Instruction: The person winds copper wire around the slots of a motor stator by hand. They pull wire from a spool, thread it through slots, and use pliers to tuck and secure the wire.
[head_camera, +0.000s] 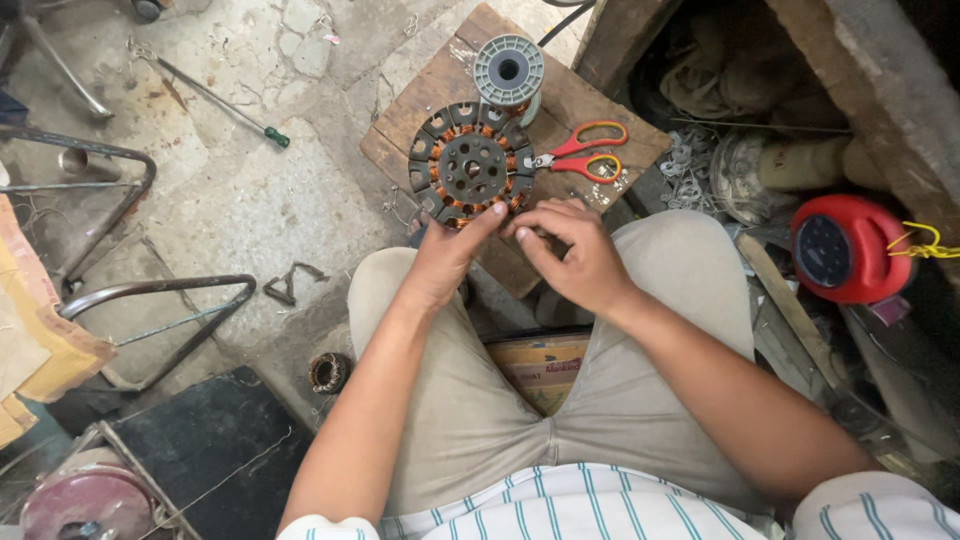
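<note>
A round dark motor stator with copper windings lies on a worn wooden board in front of my knees. My left hand reaches to its near edge, the fingertips touching the rim. My right hand sits just right of the stator with fingers curled and pinched together; whether something thin is held there cannot be made out. Behind the stator stands a grey spool of wire. Orange-handled scissors lie on the board to the right of the stator.
A screwdriver lies on the cracked stone floor at left, near bent metal chair frames. A red round reel sits at right beside cluttered wire and rags. A small copper coil rests by my left thigh.
</note>
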